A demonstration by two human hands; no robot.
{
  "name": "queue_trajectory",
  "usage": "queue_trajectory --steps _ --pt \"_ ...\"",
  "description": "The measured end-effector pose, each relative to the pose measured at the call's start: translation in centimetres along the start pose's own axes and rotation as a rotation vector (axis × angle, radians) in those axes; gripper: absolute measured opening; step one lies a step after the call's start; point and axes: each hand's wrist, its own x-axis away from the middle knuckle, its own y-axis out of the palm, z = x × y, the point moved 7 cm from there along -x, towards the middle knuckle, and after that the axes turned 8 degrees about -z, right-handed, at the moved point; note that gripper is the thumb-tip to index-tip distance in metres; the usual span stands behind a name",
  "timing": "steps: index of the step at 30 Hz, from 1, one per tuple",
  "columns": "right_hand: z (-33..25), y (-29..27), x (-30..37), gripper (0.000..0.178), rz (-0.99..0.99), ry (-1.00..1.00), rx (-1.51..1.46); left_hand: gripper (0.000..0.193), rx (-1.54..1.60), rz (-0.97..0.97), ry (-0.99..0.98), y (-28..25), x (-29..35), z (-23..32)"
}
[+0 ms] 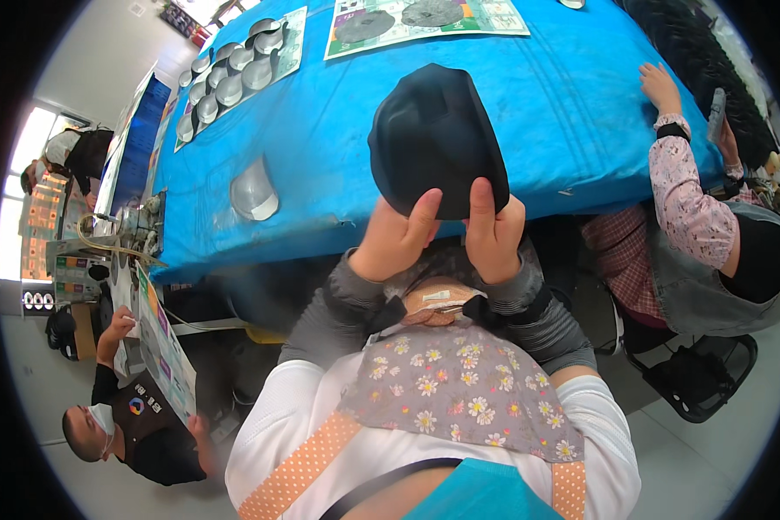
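Observation:
A black, smooth, rounded piece [438, 143], cap-like in outline with a slightly uneven edge, is held up over the table's near edge. My left hand [394, 238] grips its near left edge, thumb on top and fingers hidden beneath. With its thumb likewise on top, my right hand [497, 232] pinches the near right edge; its fingers are mostly hidden. Left of my hands, a shiny grey domed piece [254, 191] lies alone on the blue-covered table [321, 143].
Several grey domed pieces with dark edges [229, 90] rest on a printed sheet [290, 52] at the far left. Two dark grey round pieces [433, 12] lie on another sheet. A person's hand [660, 87] is on the table at right, beside black fluffy material [693, 52]. A person [147, 416] holds a board at left.

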Motion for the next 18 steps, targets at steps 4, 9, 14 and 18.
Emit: queue_trajectory --steps 4,9,14,18 --pt "-1.4 0.5 -0.3 0.044 -0.201 0.058 -0.020 0.025 -0.209 0.010 0.177 -1.4 0.7 1.3" --pt "0.3 1.9 1.8 0.049 0.011 0.264 -0.394 0.031 -0.136 0.091 0.149 -0.6 0.0 0.6" --pt "1.8 2.2 1.5 0.055 -0.075 0.289 -0.379 0.020 0.026 -0.035 -0.023 0.4 -0.6 -1.2" --pt "2.0 2.0 0.7 0.051 -0.151 0.305 -0.299 0.015 -0.027 -0.037 -0.042 -0.3 -0.7 -0.4"
